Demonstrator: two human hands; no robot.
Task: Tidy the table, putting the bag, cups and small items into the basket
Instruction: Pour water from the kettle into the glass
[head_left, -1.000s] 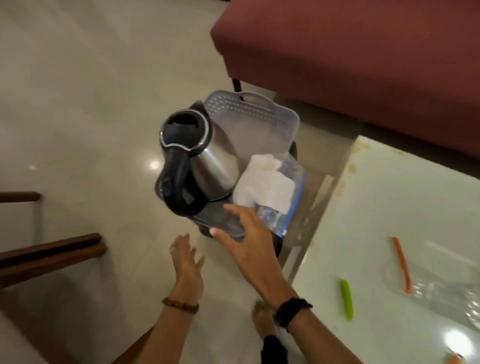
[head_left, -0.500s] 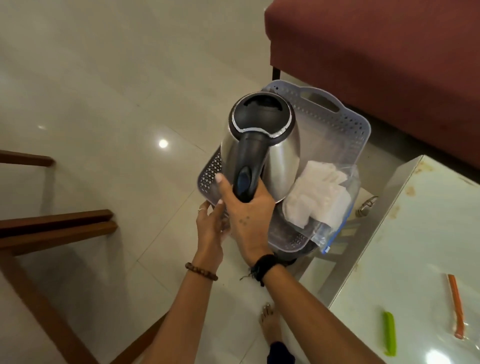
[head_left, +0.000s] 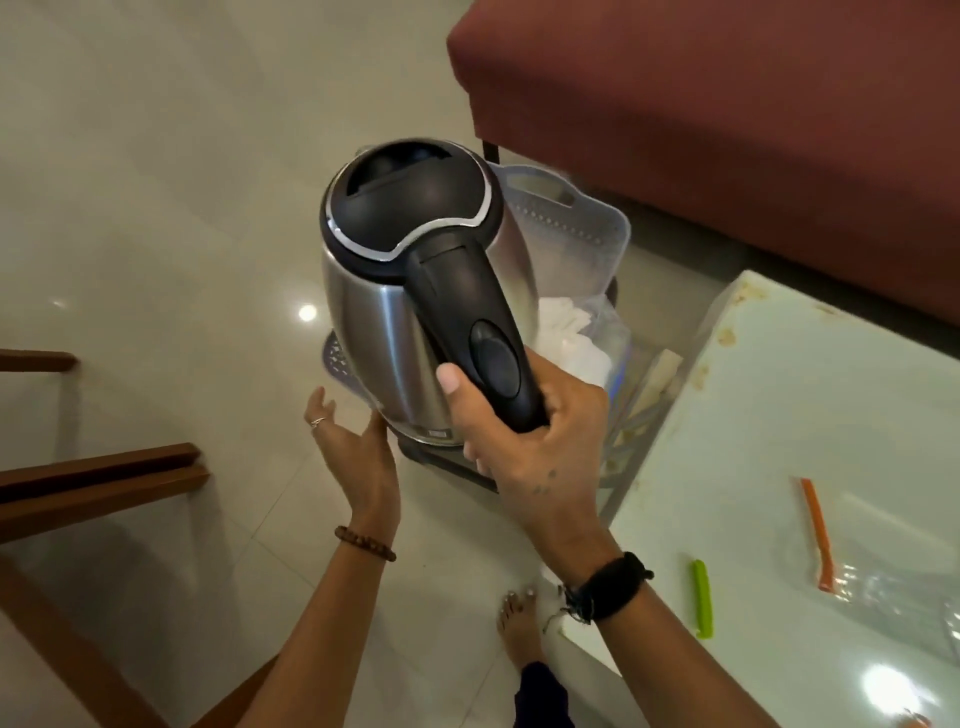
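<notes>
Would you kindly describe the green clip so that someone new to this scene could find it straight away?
Start at the white table on the right, beside the dark red sofa. Near the table's front left edge, close to the right hand's black wristband, lies the green clip. It is short, bright green and lies alone, while the orange clip farther right is longer and sits on a clear plastic bag.
</notes>
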